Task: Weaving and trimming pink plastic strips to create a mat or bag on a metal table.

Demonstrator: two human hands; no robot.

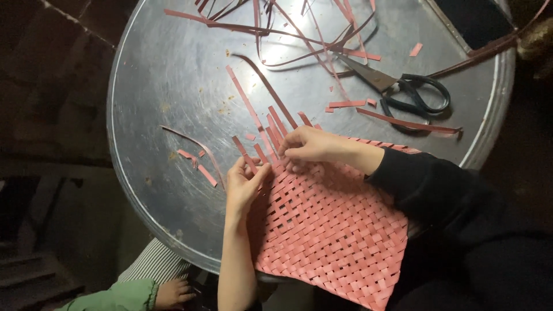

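Resting flat on a round metal counter (173, 86), a pink woven mat (334, 230) overhangs the near rim. Landmark: the mat.

Left hand (245, 181) at the mat's far-left corner; fingers (260, 173) pinched on a loose strip end (249, 158) sticking out of the weave. Right hand (308, 145) on the mat's far edge, just beside the left; fingers (288, 154) curled and pressing down on the weave, gripping nothing that I can make out. Black sleeve (426, 184) lies across the mat's right side.

More unwoven strips (271, 124) fan out from the far edge toward the counter's middle. Scissors (403, 92), black handles, lie closed beyond the mat to the far right. Tangle of long strips (288, 29) farther off, at the counter's far side. Short offcuts (196, 164) left of the mat.

Another person's hand (173, 294), green cuff, below the counter's near rim, left of the mat, well apart from it.
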